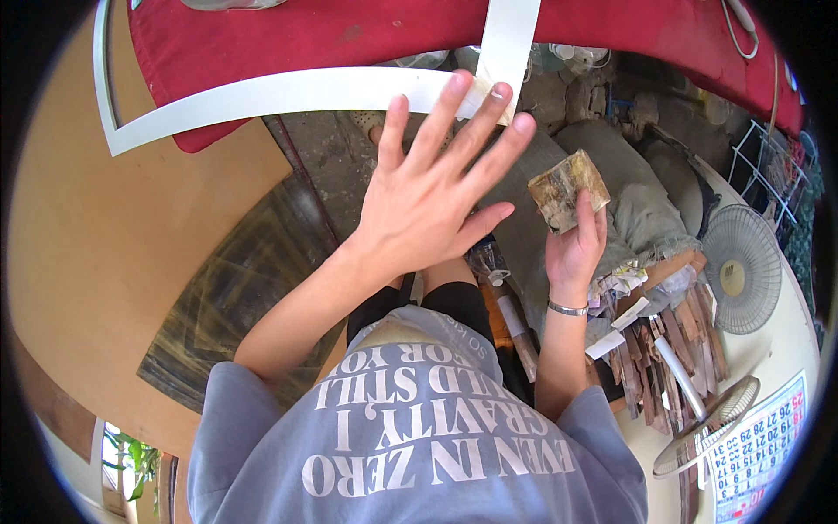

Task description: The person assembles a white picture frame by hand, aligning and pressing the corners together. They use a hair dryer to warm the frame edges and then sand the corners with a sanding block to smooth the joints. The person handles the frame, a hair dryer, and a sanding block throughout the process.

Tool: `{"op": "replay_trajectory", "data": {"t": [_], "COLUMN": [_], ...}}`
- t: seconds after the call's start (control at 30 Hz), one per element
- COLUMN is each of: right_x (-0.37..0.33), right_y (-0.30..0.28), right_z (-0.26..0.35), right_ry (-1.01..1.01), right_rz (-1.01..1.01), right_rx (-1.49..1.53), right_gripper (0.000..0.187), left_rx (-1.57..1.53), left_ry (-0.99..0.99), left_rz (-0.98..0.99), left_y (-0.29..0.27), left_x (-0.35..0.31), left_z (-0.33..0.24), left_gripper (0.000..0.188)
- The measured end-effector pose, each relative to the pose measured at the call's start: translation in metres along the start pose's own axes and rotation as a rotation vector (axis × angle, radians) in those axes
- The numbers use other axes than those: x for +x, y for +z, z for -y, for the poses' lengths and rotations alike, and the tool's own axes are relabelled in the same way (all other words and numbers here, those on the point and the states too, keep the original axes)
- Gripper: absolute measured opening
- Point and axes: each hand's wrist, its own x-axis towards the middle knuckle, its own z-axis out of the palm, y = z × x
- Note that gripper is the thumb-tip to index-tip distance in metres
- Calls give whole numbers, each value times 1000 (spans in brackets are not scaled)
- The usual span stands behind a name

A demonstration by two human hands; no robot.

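Observation:
A white frame [288, 90] with flat strips lies partly over a red cloth [349, 35] at the far side, jutting past the cloth's near edge. My left hand [419, 196] reaches over one joint of this frame, fingers spread, fingertips at a beige patch [478, 91] where two strips meet. In my right hand [578, 249], between thumb and fingers, is a flat rectangular block [567, 188], stained brown and worn at its edges. It is held up to the right of the frame, apart from it. Its exact kind I cannot make out.
Wood strips [676, 345] are heaped at the right beside a grey fan [742, 266] and a second fan [711, 428]. A wall calendar [759, 445] hangs at lower right. A dark board [240, 297] and a tan panel [122, 253] stand left. A plastic bottle [489, 262] is near my legs.

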Motion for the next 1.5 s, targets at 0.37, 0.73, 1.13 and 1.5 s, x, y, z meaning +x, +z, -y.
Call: {"op": "replay_trajectory", "data": {"t": [0.37, 0.73, 1.13, 1.5], "right_x": [9, 15, 18, 22], "right_y": [21, 35, 49, 38], "right_z": [16, 25, 26, 31], "right_ry": [-115, 183, 90, 81], "right_rz": [123, 440, 385, 281], "right_rx": [-55, 346, 38, -186], "right_gripper": [31, 53, 39, 28], "left_rx": [-111, -265, -653, -879], "left_ry": [-281, -333, -485, -618], "left_rz": [-599, -442, -128, 287], "left_y": [-56, -114, -188, -44], "left_x": [-32, 100, 23, -9], "left_z": [59, 223, 33, -2], "left_gripper": [10, 50, 64, 51]}}
